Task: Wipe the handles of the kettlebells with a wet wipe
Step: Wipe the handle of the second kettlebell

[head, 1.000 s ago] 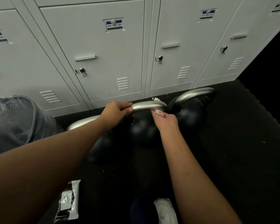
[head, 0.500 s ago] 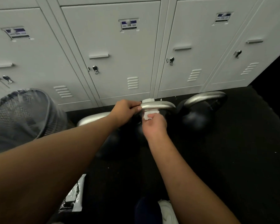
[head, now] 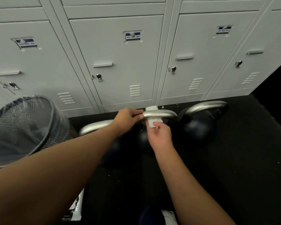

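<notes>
Three dark kettlebells with silver handles stand in a row on the black floor before the lockers. My left hand point(head: 127, 117) grips the left end of the middle kettlebell's handle point(head: 162, 114). A white wet wipe point(head: 152, 123) is looped around that handle, one end showing behind it. My right hand point(head: 159, 135) pinches the wipe's lower end just below the handle. The right kettlebell point(head: 206, 120) stands free. The left kettlebell's handle point(head: 94, 127) shows partly behind my left forearm.
Grey lockers point(head: 128, 62) close off the back. A black mesh waste bin point(head: 24, 125) with a clear liner stands at the left. A wipes packet point(head: 75, 208) lies on the floor by my left arm. A shoe point(head: 169, 216) shows at the bottom edge.
The wipe has gone from the handle's right part to its left part, now wrapped around it. My right hand has dropped slightly below the handle. The camera has tilted up.
</notes>
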A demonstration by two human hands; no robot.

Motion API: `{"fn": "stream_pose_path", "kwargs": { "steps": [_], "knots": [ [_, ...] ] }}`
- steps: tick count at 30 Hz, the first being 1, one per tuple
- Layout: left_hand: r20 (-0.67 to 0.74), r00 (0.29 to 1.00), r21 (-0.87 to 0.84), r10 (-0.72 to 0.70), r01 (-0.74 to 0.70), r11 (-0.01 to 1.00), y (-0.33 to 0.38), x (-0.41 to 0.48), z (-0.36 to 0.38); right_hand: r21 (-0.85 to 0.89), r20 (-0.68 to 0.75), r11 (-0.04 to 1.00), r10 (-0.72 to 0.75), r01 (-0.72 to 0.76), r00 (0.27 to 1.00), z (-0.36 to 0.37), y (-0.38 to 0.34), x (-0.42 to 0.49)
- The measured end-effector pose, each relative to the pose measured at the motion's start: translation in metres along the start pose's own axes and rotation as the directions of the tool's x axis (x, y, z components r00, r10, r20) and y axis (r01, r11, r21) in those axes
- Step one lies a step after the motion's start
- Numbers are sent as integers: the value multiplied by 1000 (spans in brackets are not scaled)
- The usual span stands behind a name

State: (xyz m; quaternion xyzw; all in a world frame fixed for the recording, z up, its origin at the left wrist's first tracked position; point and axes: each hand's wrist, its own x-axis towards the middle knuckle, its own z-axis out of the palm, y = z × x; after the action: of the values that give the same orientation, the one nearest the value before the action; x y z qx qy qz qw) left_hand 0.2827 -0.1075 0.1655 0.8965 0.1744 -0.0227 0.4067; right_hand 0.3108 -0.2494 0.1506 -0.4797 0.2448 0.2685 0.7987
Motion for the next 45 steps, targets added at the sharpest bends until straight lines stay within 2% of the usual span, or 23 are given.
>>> {"fn": "stream_pose_path", "kwargs": {
  "steps": [1,2,3,6,7,9,10,12,13,14,19,22,28,30,31,32,33,35,37,38,39,43,45],
  "knots": [
    [0,1000,1,-4,4,1000,0,0,0,87,3,996,24,-24,1000,-6,-6,1],
    [1,1000,3,-8,8,1000,0,0,0,37,-22,999,-1,2,1000,-13,-13,0],
    [3,1000,3,-11,11,1000,0,0,-1,-112,-80,993,-36,27,996,-18,-21,-1],
    [15,1000,5,-12,12,1000,1,-1,-2,-340,-229,939,-125,41,965,-23,-32,-1],
    [17,1000,3,-14,14,1000,2,-1,-2,-488,-216,872,-166,41,962,-25,-35,0],
    [13,1000,1,-18,18,1000,2,-1,-2,-415,-259,910,-135,16,957,-23,-37,0],
    [9,1000,3,-16,16,1000,3,-1,-2,-275,-268,961,-59,-17,962,-17,-38,-3],
    [0,1000,8,-9,9,1000,3,-1,-2,182,-64,977,127,-113,990,-6,-29,-4],
    [-2,1000,7,-6,6,1000,3,-2,-2,311,-38,938,173,-152,984,-2,-20,1],
    [-3,1000,3,-3,3,1000,3,-2,-2,306,-36,941,164,-146,986,3,-12,-1],
    [-3,1000,-8,-8,8,1000,2,-2,-1,191,123,972,117,-139,985,19,15,-17],
    [-7,1000,-10,-14,14,1000,2,-2,1,33,126,992,114,-119,986,15,12,-16],
    [-15,1000,26,-5,5,1000,2,-1,1,-192,182,961,235,-200,955,-1,-19,-25],
    [-25,999,51,35,-34,998,2,-2,1,-290,234,955,128,-56,964,0,-44,-35],
    [-22,998,59,51,-50,997,1,-1,1,-345,244,933,-14,101,970,2,-57,-39],
    [-17,999,60,50,-49,997,1,-1,1,-436,248,852,-194,289,949,5,-70,-45],
    [-12,999,53,33,-32,998,1,-1,1,-549,260,699,-379,459,888,8,-80,-49],
    [-8,1000,66,3,-3,998,2,0,1,-724,415,253,-584,642,698,10,-87,-48],
    [2,1000,121,13,-14,993,5,-1,3,-789,603,-251,-494,561,627,5,-68,-38],
    [3,999,163,38,-38,986,8,-2,3,-761,643,-436,-410,480,647,-1,-51,-29],
    [6,998,215,70,-69,974,10,-3,4,-724,655,-550,-356,417,667,-8,-34,-23],
    [59,971,413,231,-234,880,27,-9,18,-671,684,-640,-337,375,647,-17,-17,-7],
    [21,973,441,228,-214,871,34,-6,29,-676,684,-631,-344,380,644,-8,-25,-1]
  ]
}}
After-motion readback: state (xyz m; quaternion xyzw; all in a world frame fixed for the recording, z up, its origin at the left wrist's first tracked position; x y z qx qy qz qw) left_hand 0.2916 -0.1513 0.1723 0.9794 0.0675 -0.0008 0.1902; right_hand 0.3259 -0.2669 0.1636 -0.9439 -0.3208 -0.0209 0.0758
